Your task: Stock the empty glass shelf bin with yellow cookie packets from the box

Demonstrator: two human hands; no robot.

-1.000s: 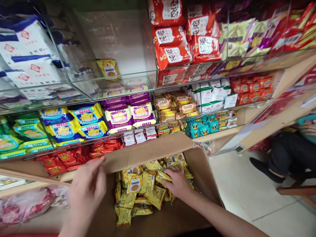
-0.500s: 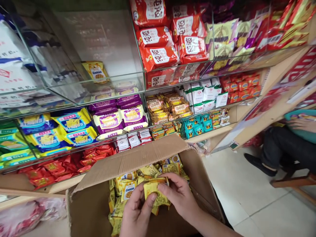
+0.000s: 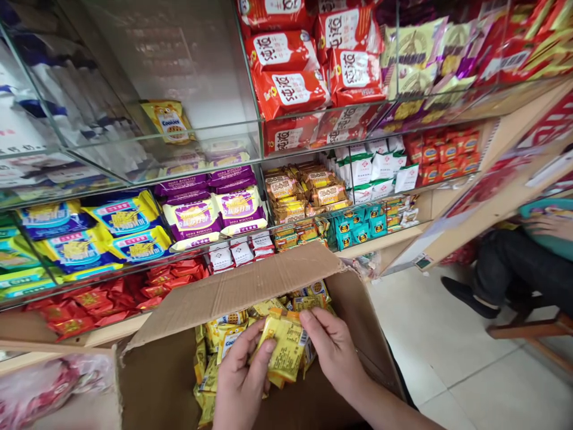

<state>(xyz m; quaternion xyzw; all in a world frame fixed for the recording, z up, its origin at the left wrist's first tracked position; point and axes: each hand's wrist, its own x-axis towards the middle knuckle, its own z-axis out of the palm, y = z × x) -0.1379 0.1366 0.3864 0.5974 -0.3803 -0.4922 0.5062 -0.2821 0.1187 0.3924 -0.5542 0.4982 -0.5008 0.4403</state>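
Between my hands is a yellow cookie packet (image 3: 286, 346), its printed back and a barcode facing me. My left hand (image 3: 244, 373) grips its left side, thumb across the front. At the packet's upper right corner, my right hand (image 3: 333, 352) pinches the orange edge. Both hands are over an open cardboard box (image 3: 156, 382), where several more yellow cookie packets (image 3: 210, 376) lie in a heap. One single cookie packet (image 3: 169, 122) leans on the glass shelf at upper left.
Glass shelves hold red packs (image 3: 286, 92), purple soda biscuits (image 3: 192, 216), blue-yellow packs (image 3: 125, 218) and small teal packets (image 3: 360, 227). A box flap (image 3: 237, 286) rises before the lower shelf. At right, a seated person's leg and shoe (image 3: 470, 295) show beside a wooden stool (image 3: 532, 328).
The packet has turned more upright, showing more of its back. My right hand has shifted slightly right to the packet's upper corner. The view has moved a little.
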